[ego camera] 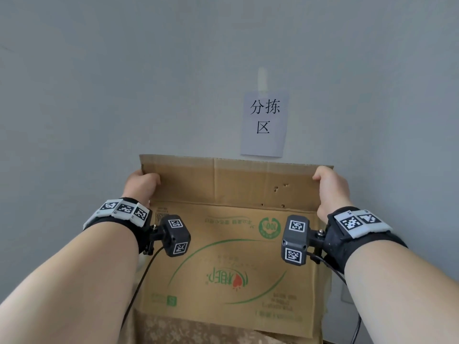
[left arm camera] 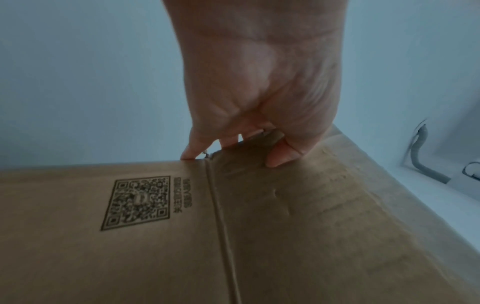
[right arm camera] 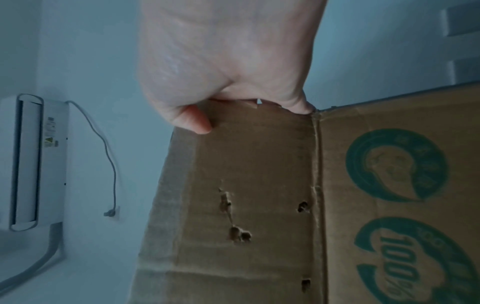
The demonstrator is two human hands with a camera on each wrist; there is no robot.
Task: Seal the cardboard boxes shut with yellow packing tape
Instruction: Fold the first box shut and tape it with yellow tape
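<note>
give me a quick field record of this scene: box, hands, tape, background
box: cardboard box, flattened, held up facing the person, green print upside down
flap: top flap, small holes punched in it
left hand: grips the flap's left edge
right hand: grips the flap's right edge
tape: none in view
background: wall with paper sign

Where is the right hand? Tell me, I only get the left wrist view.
Observer: The right hand grips the right end of the box's raised flap.
Operator: Check that flap for damage.
Observer: Small holes are punched through it, nearer the right hand.
Operator: Say what is behind the box.
Observer: A paper sign hangs on the wall, just above the flap's edge.
</note>
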